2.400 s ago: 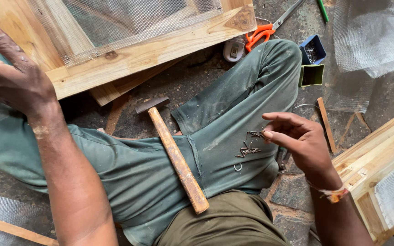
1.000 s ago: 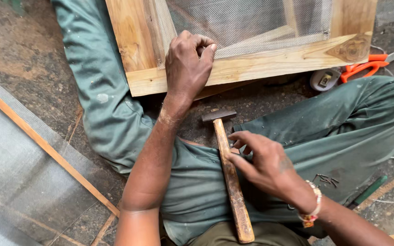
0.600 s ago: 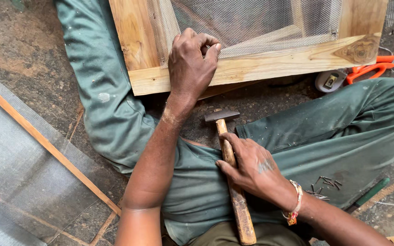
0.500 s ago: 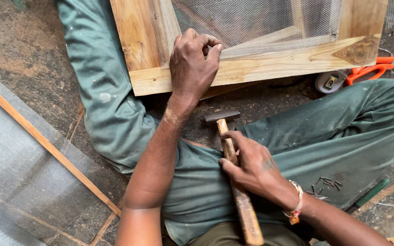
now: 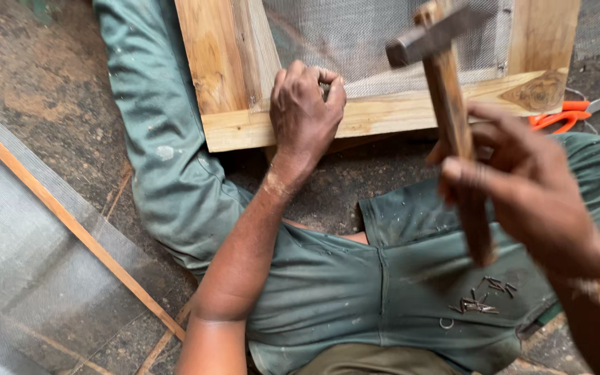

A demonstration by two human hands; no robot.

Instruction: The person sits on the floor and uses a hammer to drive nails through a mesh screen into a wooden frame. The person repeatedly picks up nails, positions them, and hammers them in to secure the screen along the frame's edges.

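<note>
A person sits on the ground in green trousers (image 5: 355,292), seen from above. The right hand (image 5: 522,191) is wrapped around the wooden handle of a hammer (image 5: 449,104), raised with its metal head up over a wooden frame (image 5: 383,114) covered in wire mesh (image 5: 362,42). The left hand (image 5: 305,114) rests on the frame's lower rail, fingers curled tight and pinching something too small to make out at the mesh edge. Small nails (image 5: 480,302) lie loose on the lap, below the right hand. Orange-handled scissors (image 5: 564,114) lie beside the frame.
</note>
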